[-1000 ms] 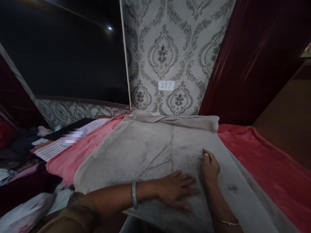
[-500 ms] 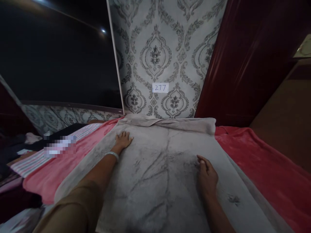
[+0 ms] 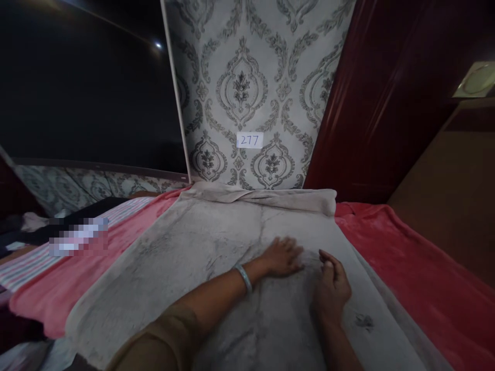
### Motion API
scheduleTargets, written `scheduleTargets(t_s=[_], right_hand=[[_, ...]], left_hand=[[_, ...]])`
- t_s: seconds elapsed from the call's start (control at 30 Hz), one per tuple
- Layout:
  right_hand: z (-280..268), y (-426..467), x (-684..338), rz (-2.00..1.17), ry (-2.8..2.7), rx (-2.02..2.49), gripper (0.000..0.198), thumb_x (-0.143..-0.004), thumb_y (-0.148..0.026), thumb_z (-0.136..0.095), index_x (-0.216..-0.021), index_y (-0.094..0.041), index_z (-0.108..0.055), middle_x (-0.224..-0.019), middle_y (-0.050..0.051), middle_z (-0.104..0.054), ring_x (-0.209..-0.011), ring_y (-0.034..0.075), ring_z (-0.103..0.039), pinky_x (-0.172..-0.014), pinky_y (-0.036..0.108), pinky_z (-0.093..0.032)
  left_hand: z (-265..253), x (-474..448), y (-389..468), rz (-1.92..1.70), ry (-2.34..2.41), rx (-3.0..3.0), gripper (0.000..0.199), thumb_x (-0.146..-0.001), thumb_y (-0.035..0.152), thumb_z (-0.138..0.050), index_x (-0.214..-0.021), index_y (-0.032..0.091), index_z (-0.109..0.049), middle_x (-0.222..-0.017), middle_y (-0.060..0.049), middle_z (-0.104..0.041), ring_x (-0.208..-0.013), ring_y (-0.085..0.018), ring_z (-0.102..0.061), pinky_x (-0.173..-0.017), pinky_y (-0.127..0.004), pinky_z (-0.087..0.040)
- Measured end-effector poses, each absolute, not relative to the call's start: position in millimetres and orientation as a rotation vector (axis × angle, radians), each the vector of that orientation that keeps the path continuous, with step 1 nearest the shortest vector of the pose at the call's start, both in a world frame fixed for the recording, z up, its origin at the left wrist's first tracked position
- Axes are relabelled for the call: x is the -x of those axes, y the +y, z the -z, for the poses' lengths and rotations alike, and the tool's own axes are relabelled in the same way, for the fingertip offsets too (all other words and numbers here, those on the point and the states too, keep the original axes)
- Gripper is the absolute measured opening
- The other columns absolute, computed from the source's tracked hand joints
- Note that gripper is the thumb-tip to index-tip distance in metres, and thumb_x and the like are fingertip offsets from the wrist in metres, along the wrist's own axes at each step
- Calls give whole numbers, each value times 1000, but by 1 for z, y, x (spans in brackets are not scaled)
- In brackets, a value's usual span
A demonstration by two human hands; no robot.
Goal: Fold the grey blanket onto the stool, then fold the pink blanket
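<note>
A grey plush cloth (image 3: 216, 232) lies spread out in front of me, with creases and darker marks in its pile. Its far end forms a rolled or folded band (image 3: 286, 200). My left hand (image 3: 282, 256), a bracelet at its wrist, reaches across the cloth's middle with fingers spread, slightly blurred. Just to the right, my right hand (image 3: 333, 286) rests on the cloth, fingers curled in beside the thumb. Whatever may be between those fingers is hidden. A small gap separates the two hands.
Red plush fabric (image 3: 410, 247) extends under the cloth's right side and pink fabric (image 3: 108, 257) on the left. A striped cloth (image 3: 23, 273) lies farther left. Behind are a large dark screen (image 3: 88, 87), patterned wallpaper with a "277" label (image 3: 249, 140), and a dark red wooden panel (image 3: 371, 103).
My left hand has swept right across the cloth, from its far left part to beside my right hand. The right hand stays almost in place. The view has shifted slightly.
</note>
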State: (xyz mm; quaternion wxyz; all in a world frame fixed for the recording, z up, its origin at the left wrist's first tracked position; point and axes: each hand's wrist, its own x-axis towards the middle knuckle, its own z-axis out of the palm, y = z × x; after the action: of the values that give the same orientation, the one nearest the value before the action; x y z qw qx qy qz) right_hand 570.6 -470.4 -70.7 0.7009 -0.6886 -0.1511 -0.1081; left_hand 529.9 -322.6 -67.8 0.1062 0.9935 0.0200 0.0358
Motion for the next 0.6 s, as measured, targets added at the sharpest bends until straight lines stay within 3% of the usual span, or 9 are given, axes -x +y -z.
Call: scheduleTargets(t_s=[0.1, 0.17, 0.23, 0.3, 0.33, 0.43, 0.6], right_hand=[[72, -472, -571, 296, -303, 1507, 42, -88, -41, -43, -110, -16, -68, -113, 11, -69, -106, 26, -61, -95, 40, -43], [72, -471, -571, 305, -284, 1495, 41, -89, -40, -43, -110, -16, -68, -113, 11, -68, -107, 26, -60, -95, 41, -43], [71, -471, -569, 290, -276, 1469, 40, -90, -41, -43, -111, -17, -68, -114, 10, -68, -107, 25, -61, -95, 40, -44], [70, -470, -567, 264, -280, 1453, 40, -90, -42, -44, -111, -17, -67, -114, 10, -68, -107, 25, -61, -96, 40, -43], [69, -470, -566, 248, -282, 1452, 41, -90, -43, -45, -112, -17, -67, -115, 11, -68, -108, 25, -60, -96, 40, -43], [66, -470, -563, 203, -272, 1442, 41, -91, -45, -45, -111, -18, -67, -116, 10, -68, -108, 25, -60, -94, 39, -43], [65, -471, -562, 168, -282, 1415, 39, -91, -45, -46, -111, -19, -67, -118, 9, -67, -109, 25, -60, -95, 38, -43]], left_hand=[[72, -522, -339, -74, -375, -2835, 62, -98, 53, -34, -154, 26, -30, -163, -10, -28, -151, -26, -22, -120, -53, -17], [64, -509, -318, -78, -378, -2820, 61, -97, 51, -38, -154, 29, -31, -162, -8, -32, -149, -25, -27, -120, -54, -18], [48, -491, -275, -134, 48, -2899, 61, -94, 51, -44, -151, 30, -36, -159, -9, -38, -146, -28, -32, -119, -56, -21], [29, -469, -221, -142, 901, -2880, 55, -93, 50, -44, -145, 32, -45, -154, -6, -45, -144, -27, -37, -117, -52, -28], [20, -458, -195, -145, 1145, -2831, 55, -94, 48, -41, -144, 25, -47, -153, -13, -45, -144, -32, -36, -115, -57, -29], [2, -431, -134, -122, 1530, -2712, 62, -96, 45, -28, -144, 9, -45, -152, -29, -38, -142, -44, -33, -106, -70, -30], [13, -470, -121, -83, 1575, -2703, 73, -96, 48, -22, -151, 2, -30, -156, -34, -25, -146, -47, -23, -106, -74, -24]])
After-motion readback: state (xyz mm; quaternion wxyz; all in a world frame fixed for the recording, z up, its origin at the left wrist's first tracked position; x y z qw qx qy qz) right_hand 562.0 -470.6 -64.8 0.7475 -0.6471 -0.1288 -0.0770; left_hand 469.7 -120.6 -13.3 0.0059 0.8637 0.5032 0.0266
